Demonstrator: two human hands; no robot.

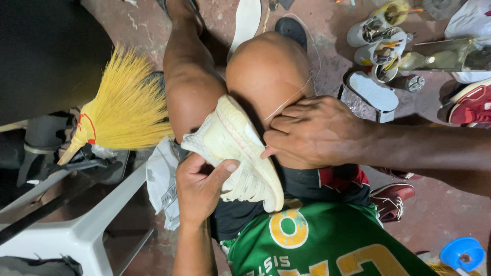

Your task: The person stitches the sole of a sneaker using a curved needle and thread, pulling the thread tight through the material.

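Cream sneaker (pixel 240 153) wedged between bare knees, left hand (pixel 199 189) fingers (pixel 225 167) grasping its side, right hand (pixel 317 130) fingers (pixel 273 138) pressed on its sole edge, pinching a thin thread (pixel 291 97), yellow broom (pixel 123 110) well left of the fingers.

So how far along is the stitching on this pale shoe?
Done: thread already runs from the shoe over the knee. In hand: left hand grips the shoe between the knees; right hand rests at its sole edge. Left: cannot tell, because no finished seam is visible.
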